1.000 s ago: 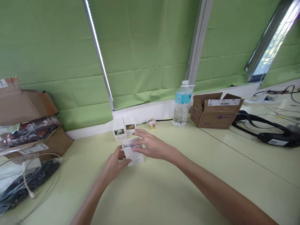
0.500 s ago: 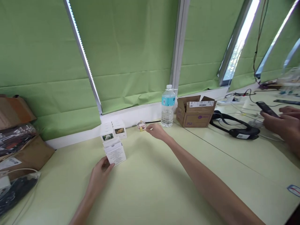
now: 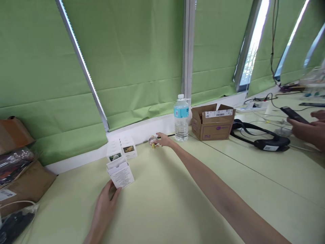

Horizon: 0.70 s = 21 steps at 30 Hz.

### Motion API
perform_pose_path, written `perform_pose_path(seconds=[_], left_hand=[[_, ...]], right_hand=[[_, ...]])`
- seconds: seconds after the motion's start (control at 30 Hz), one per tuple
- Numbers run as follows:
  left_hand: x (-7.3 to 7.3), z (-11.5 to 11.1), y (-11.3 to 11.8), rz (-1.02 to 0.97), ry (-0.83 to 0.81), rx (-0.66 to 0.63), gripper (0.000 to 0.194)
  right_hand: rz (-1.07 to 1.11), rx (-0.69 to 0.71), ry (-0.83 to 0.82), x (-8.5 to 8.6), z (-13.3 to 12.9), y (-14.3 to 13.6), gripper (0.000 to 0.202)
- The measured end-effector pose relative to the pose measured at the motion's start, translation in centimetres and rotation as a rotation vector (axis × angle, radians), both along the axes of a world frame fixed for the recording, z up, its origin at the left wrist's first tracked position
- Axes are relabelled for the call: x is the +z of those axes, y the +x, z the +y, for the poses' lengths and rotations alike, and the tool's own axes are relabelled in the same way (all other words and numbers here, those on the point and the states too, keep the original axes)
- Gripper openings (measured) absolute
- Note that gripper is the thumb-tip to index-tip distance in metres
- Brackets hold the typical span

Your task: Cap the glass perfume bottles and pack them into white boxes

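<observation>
My left hand [image 3: 105, 200] is closed on the lower left side of a small white carton [image 3: 122, 176]. The carton is tilted, with printed text on its front and its top flap raised. My right hand [image 3: 164, 139] reaches to the wall ledge, fingers and thumb apart at the right side of a small clear ornament with gold-coloured parts [image 3: 152, 141]. Whether the fingertips touch it, I cannot tell. Behind the held carton stand more white boxes with flower pictures, one with a white flower [image 3: 114, 152] and one with a yellow flower [image 3: 129, 149].
A water bottle [image 3: 181, 118] and an open cardboard box [image 3: 214, 122] stand right of my right hand. Farther right lie a black headset [image 3: 271, 142] and cables. Another person's hand [image 3: 307, 130] holds a black phone-like device [image 3: 294, 114]. Cartons and bags [image 3: 22, 183] fill the left edge.
My right hand's fingers have spread from a pinch beside the ornament. My left hand still holds the carton. The view has shifted slightly.
</observation>
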<state>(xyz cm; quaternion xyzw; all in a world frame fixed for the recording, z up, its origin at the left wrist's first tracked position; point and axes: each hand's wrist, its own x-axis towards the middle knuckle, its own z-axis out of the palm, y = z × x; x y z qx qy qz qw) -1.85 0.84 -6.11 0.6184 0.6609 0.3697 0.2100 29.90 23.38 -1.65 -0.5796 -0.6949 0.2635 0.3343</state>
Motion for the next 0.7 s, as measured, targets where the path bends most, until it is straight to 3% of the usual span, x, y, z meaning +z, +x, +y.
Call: perform_pose_path(seconds=[0.07,0.23,0.47,0.6,0.7], left_hand=[[-0.1,0.2,-0.1,0.004,-0.008,0.01,0.049],[-0.3,0.4,-0.3,-0.025,-0.022,-0.003,0.048],[0.3,0.1,0.1,-0.061,-0.017,0.013,0.056],[0.7,0.0,0.6,-0.109,0.024,0.111,0.067],[0.7,-0.3,0.5,-0.1,0.139,0.212,0.063]], right_hand=[[0.021,0.032,-0.028,-0.1,0.9,0.0,0.067],[0.041,0.1,-0.056,-0.5,2.2,0.2,0.04],[0.075,0.132,-0.029,-1.6,3.2,0.5,0.036],[0.106,0.192,-0.016,-2.1,2.7,1.2,0.032],[0.12,0.229,-0.007,-2.4,1.6,1.8,0.034]])
